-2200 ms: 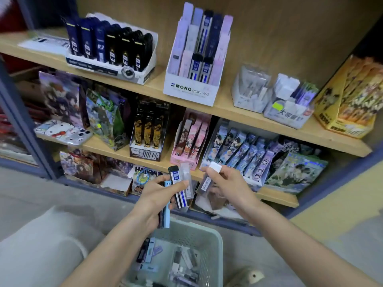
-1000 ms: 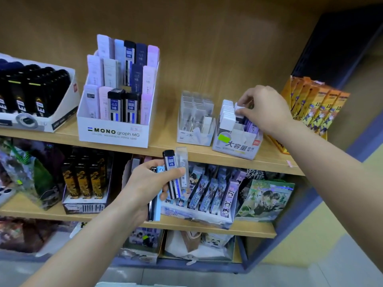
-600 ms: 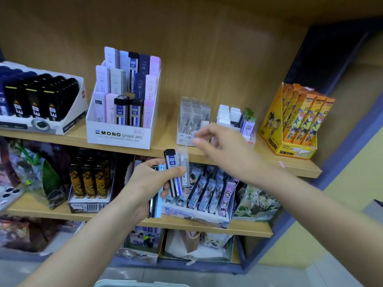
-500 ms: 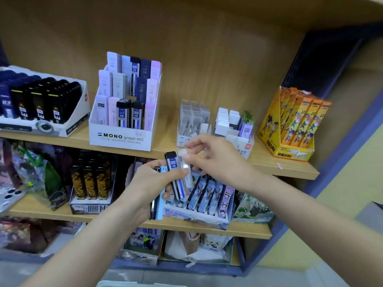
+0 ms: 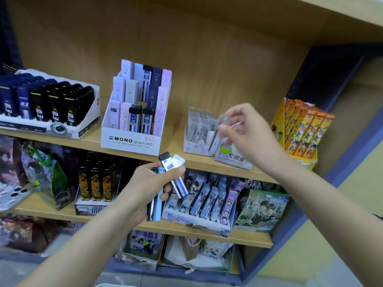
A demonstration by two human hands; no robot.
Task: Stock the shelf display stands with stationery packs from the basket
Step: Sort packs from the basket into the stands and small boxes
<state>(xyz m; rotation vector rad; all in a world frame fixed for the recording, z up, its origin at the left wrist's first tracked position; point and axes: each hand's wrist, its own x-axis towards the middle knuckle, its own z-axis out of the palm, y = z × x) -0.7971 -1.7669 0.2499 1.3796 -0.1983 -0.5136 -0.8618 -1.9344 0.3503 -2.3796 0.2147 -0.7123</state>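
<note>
Wooden shelving (image 5: 207,59) is facing me as my right hand (image 5: 246,131) is pinching a clear pack (image 5: 214,140) in its grip, long axis near upright, just right of the clear-pack stand (image 5: 192,146), while my left hand (image 5: 149,183) is clutching spare packs (image 5: 172,172) below it.

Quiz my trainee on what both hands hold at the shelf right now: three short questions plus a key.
1. True or false: the right hand is empty.
2. The pack in its grip is: A clear, B black, C orange.
3. Fill in: the left hand grips a black-capped pack, a clear one and a ____ one.
Key: 1 false; 2 A; 3 blue.
</note>
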